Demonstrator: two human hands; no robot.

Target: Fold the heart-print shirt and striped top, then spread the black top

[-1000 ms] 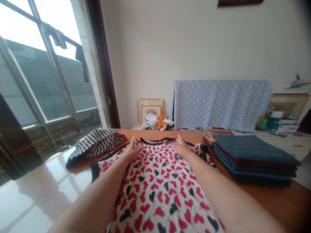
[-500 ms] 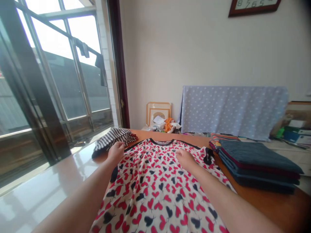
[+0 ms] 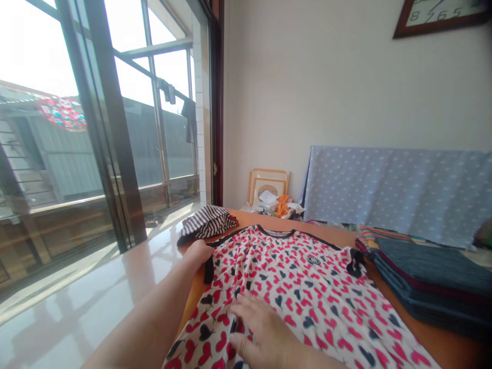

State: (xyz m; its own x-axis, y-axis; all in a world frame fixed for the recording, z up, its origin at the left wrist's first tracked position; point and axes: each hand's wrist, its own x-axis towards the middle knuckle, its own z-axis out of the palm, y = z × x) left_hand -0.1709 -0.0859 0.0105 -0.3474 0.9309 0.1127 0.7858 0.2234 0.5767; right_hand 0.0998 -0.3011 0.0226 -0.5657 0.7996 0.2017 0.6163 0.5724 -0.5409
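Observation:
A short-sleeved shirt (image 3: pixel 277 271) printed with pink and dark hearts lies spread out on the table, its black-trimmed neckline at the far side. At the shirt's left shoulder, by the black sleeve trim, my left hand (image 3: pixel 200 252) is closed on the fabric. Its fingertips are partly hidden. My right hand (image 3: pixel 267 328) rests on the shirt's front, fingers stretched out and thumb apart, with a crease of cloth showing between them. A round dark badge (image 3: pixel 313 261) shows on the chest.
Beyond my left hand lies a bunched striped garment (image 3: pixel 207 223). A stack of folded dark clothes (image 3: pixel 434 277) stands on the right of the table (image 3: pixel 142 271). Against the wall are a picture frame (image 3: pixel 269 183) and a pale blue dotted cloth (image 3: pixel 392 189). Windows line the left.
My right hand has come back toward me and left, from the upper chest to the lower front, and its fingers have opened. My left hand stays at the left shoulder. The view has turned left.

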